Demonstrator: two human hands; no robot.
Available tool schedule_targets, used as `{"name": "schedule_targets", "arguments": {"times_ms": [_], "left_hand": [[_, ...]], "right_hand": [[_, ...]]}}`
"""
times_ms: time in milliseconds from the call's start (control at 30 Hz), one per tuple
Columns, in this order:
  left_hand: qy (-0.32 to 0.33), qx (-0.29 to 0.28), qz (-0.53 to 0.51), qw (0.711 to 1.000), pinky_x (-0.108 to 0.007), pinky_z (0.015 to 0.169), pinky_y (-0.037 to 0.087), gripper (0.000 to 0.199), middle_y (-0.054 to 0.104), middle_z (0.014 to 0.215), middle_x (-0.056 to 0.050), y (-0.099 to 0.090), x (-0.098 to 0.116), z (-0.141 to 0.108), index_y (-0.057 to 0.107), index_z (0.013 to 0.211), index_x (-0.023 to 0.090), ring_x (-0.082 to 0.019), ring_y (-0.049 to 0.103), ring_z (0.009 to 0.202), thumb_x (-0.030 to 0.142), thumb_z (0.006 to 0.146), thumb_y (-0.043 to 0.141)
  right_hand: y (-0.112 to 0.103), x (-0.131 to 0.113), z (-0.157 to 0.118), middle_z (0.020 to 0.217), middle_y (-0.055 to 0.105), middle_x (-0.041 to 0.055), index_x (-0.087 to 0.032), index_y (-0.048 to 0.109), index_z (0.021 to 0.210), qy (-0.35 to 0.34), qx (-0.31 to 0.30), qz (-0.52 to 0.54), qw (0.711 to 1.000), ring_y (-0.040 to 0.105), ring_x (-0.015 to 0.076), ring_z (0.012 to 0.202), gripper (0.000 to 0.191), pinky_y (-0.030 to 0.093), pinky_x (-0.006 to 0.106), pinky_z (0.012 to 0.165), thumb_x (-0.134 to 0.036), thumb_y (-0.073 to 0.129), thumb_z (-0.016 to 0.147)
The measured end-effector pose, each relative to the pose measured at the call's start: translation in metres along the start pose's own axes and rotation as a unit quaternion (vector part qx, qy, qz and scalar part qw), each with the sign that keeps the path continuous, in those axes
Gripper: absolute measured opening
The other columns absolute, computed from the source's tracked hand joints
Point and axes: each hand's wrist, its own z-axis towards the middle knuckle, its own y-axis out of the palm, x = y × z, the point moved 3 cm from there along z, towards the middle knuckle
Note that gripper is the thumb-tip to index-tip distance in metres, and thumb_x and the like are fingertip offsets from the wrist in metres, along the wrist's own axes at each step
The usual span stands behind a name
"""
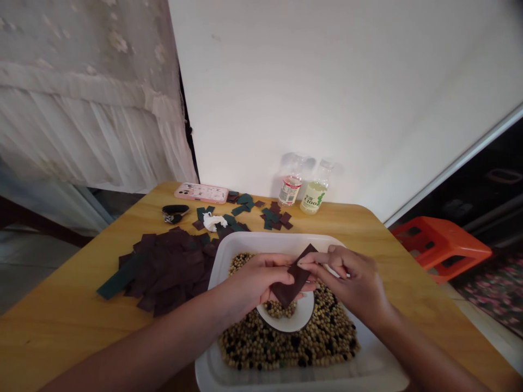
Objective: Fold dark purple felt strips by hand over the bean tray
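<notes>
Bare forearms [163, 337] enter closest to the camera, reaching over the near rim of a white tray [245, 386] on the wooden table [408, 305]. Small round beads or seeds [253, 343], tan and black, cover much of the tray floor; exact material cannot be determined. A white bowl [300, 321], dark at its rim, sits among them with a smaller quantity inside.

Item in hand: one dark brown piece [291, 286], flat and apparently flexible, raised over the bowl. Left hand [261, 272] is closed on it, thumb on the upper face, fingers supporting beneath. Right hand [359, 277] is nearly closed, thumb and forefinger pinched at the far right edge; whether anything small is also between those fingertips cannot be told. In my judgement, the under-support keeps the soft sheet steady while leaving the other hand free for fine work, and the position above the bowl would catch anything dropped.

Orientation: long axis slants, one end pointing away and to the right, the other nearer and left; the face is tilted.

Left of the tray lies a loose heap of dark pieces [167, 267], with a green strip [118, 280] at its outer edge, apparently within easy left-hand reach.
</notes>
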Motion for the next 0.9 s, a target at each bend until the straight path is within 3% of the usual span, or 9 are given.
{"name": "schedule_targets", "arguments": {"times_ms": [167,333,467,633,800,900], "left_hand": [[-0.002,0.011,0.016,1.0,-0.029,0.072,0.047,0.039,0.069,0.081,-0.007,-0.0001,0.0005,-0.0011,0.063,0.099,0.014,-0.018,0.065,0.075,0.007,0.062,0.056],[0.002,0.0,0.003,1.0,-0.029,0.071,0.047,0.038,0.069,0.081,-0.007,-0.0009,0.0008,-0.001,0.062,0.099,0.014,-0.019,0.066,0.077,0.007,0.062,0.055],[0.0,0.002,0.004,1.0,-0.03,0.073,0.047,0.041,0.069,0.081,-0.008,-0.0014,0.0001,-0.0004,0.062,0.101,0.014,-0.019,0.066,0.076,0.005,0.062,0.055],[0.005,-0.002,-0.006,1.0,-0.03,0.073,0.048,0.039,0.069,0.079,-0.009,-0.001,0.0005,-0.0001,0.062,0.098,0.012,-0.02,0.066,0.077,0.005,0.061,0.054],[-0.003,0.002,0.004,1.0,-0.028,0.071,0.048,0.041,0.069,0.082,-0.008,-0.001,0.0006,-0.0006,0.061,0.102,0.014,-0.02,0.066,0.077,0.006,0.062,0.055],[-0.005,-0.002,0.004,1.0,-0.028,0.07,0.048,0.038,0.069,0.083,-0.009,-0.0005,0.0006,-0.0011,0.062,0.099,0.013,-0.021,0.066,0.078,0.006,0.062,0.055]], "right_hand": [[0.0027,-0.0009,-0.0025,0.048,0.048,-0.0047,-0.022,0.024,0.053,-0.023,-0.023,-0.02,0.999,0.067,0.0162,0.062,0.042,0.043,0.02,0.042,-0.015,0.057,0.078],[0.0003,0.0042,-0.0011,0.049,0.048,-0.004,-0.022,0.023,0.054,0.019,0.005,-0.011,1.0,0.068,0.0187,0.067,0.043,0.042,0.02,0.042,-0.019,0.058,0.079],[0.0021,0.0005,-0.0011,0.047,0.045,-0.005,-0.022,0.023,0.053,-0.019,-0.016,-0.022,0.999,0.067,0.0167,0.064,0.043,0.044,0.02,0.044,-0.018,0.056,0.08],[-0.0006,0.0048,-0.0017,0.05,0.044,-0.005,-0.022,0.023,0.055,0.031,0.019,-0.012,0.999,0.068,0.0188,0.073,0.043,0.042,0.019,0.044,-0.016,0.059,0.078],[0.0028,0.0016,-0.0014,0.048,0.039,-0.0061,-0.021,0.022,0.054,0.01,-0.005,0.013,1.0,0.068,0.0179,0.071,0.044,0.041,0.017,0.044,-0.014,0.058,0.078],[0.0021,0.0051,-0.0018,0.049,0.038,-0.0058,-0.022,0.021,0.055,0.05,0.009,0.024,0.998,0.068,0.0203,0.074,0.044,0.041,0.018,0.044,-0.017,0.059,0.077]]}}
